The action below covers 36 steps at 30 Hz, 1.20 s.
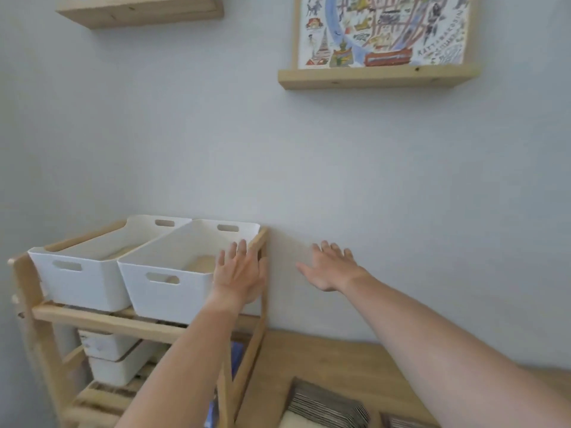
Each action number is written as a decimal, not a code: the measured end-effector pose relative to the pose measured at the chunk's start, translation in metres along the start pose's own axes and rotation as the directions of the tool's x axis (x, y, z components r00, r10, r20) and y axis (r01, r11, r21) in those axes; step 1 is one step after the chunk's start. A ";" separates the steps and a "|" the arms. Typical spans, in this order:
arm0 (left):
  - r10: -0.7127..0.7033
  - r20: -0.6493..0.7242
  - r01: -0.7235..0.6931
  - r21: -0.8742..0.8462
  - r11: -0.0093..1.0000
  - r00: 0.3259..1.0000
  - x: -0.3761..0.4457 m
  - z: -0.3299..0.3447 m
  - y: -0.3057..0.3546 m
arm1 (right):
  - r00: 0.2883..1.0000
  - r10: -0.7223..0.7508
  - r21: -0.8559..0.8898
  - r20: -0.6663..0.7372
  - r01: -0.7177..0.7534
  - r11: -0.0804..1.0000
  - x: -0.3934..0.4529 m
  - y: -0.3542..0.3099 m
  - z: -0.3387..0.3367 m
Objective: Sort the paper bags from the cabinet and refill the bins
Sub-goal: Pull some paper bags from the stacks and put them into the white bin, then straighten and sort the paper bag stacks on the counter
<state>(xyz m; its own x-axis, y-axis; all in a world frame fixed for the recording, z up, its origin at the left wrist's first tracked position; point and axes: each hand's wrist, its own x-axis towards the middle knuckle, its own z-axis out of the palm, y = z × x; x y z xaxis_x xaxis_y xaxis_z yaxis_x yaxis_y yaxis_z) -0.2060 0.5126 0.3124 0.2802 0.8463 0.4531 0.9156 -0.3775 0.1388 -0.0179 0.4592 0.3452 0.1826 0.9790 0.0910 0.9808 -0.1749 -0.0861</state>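
White plastic bins, two side by side, on a pale wood rack's top shelf.
Left hand (239, 273), fingers straight, lies flat against the right bin (173, 273) by the rack (259, 304); the left bin (92, 273) sits beyond it. Right hand (329, 267) hovers spread, holding nothing. Ridged dark stacked bags (327, 406) lie below it on the wooden counter (324, 356).
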 end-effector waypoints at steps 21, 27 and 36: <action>0.378 0.451 -0.330 -0.184 0.926 0.809 -0.378 0.151 0.293 | 0.922 0.279 0.211 0.270 -0.339 0.917 -0.389 0.239 0.219; 0.285 0.697 -0.409 0.013 0.913 0.658 -0.414 0.167 0.320 | 0.859 0.290 0.150 0.422 -0.381 0.912 -0.432 0.258 0.246; 0.332 0.667 -0.404 -0.051 0.913 0.667 -0.413 0.171 0.308 | 0.803 0.275 0.139 0.529 -0.401 0.905 -0.431 0.266 0.267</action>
<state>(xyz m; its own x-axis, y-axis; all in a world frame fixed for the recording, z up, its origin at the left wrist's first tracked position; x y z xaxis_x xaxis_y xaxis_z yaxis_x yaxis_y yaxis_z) 0.0093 0.1109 0.0176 0.6835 0.6897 -0.2391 0.7082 -0.7059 -0.0115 0.1462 0.0191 0.0183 0.3800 0.7937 -0.4750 0.8054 -0.5365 -0.2521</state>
